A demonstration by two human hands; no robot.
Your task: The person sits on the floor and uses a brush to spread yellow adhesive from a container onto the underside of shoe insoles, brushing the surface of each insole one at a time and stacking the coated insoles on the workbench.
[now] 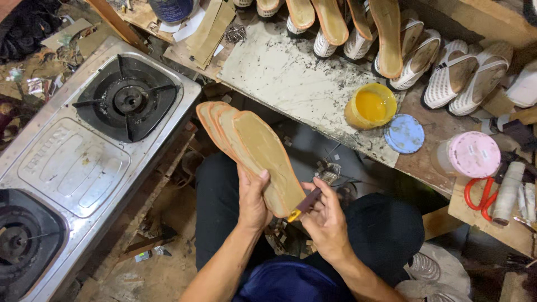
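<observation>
1. We see the left hand [253, 200] gripping a fanned stack of insoles [251, 151] above the lap (lower ends hidden by fingers).
2. The right hand [326, 217] pinches a small glue brush [305, 205]; its yellow tip touches the top insole's edge, bristles hard to make out.
3. The open pot of yellow glue [371, 106] sits on the bench [291, 78].

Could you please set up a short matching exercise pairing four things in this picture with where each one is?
Things:
1. stack of insoles
2. brush
3. yellow glue pot
4. red scissors

Places:
A. open on the workbench
B. in the left hand
C. far right, beside a white roll
D. in the right hand

Pairs: 1-B, 2-D, 3-A, 4-C
</observation>
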